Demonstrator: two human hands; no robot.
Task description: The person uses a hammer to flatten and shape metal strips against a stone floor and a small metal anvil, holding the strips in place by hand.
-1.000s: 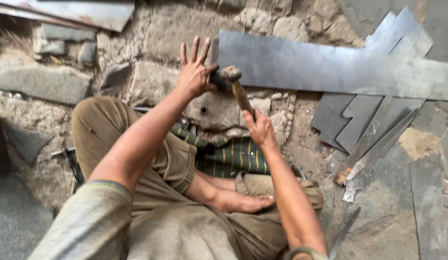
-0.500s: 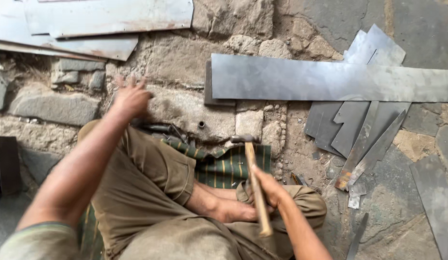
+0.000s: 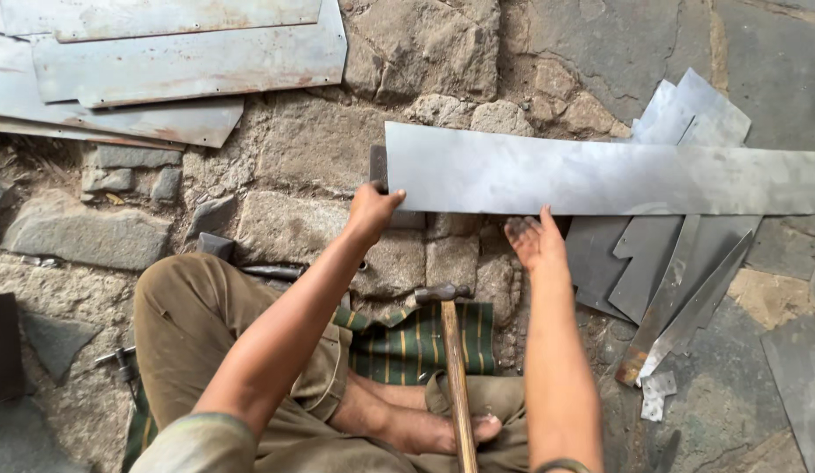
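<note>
A person sits on the stone floor point(image 3: 320, 149). A long metal sheet point(image 3: 600, 180) lies flat on the stones just past the hands. Its long side runs left to right, from the middle of the view out to the right edge.

The left hand point(image 3: 372, 208) is at the sheet's left end. Its fingers are curled and the thumb sits on the near corner, so it seems to pinch the sheet there. The right hand point(image 3: 532, 241) is open with spread fingers. Its fingertips touch the near edge of the sheet, a bit right of the left hand. It holds nothing.

Both hands are at the left part of the sheet, and most of the sheet stretches away to the right.

A hammer point(image 3: 451, 350) rests between the arms, near the body, with its head pointing to the sheet and its wooden handle coming back over a green striped cloth point(image 3: 398, 346). No hand is on it.

More metal sheets point(image 3: 179, 61) lie far left. Small cut metal pieces point(image 3: 679, 289) lie on the right.
</note>
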